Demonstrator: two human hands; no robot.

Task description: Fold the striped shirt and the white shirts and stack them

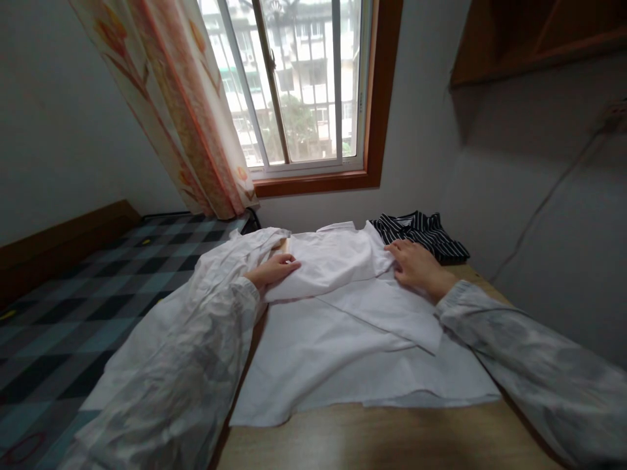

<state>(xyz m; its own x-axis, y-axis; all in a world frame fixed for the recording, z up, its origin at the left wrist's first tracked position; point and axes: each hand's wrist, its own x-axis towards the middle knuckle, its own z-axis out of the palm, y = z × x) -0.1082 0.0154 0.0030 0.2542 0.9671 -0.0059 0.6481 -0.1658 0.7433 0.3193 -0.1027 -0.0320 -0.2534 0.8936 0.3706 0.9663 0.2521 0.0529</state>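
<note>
A white shirt (353, 326) lies spread on a wooden table (392, 437), its collar towards the window and one sleeve folded across the front. My left hand (274, 269) rests on the shirt's left shoulder, fingers curled on the folded cloth. My right hand (416, 264) lies flat on the right shoulder, fingers spread, pressing the fabric. Part of the shirt hangs off the table's left edge.
A folded black-and-white striped garment (426, 235) lies at the table's far right corner by the wall. A bed with a checked cover (73, 307) stands to the left. A window (298, 85) with a floral curtain (181, 111) is ahead; a wooden shelf (539, 39) hangs upper right.
</note>
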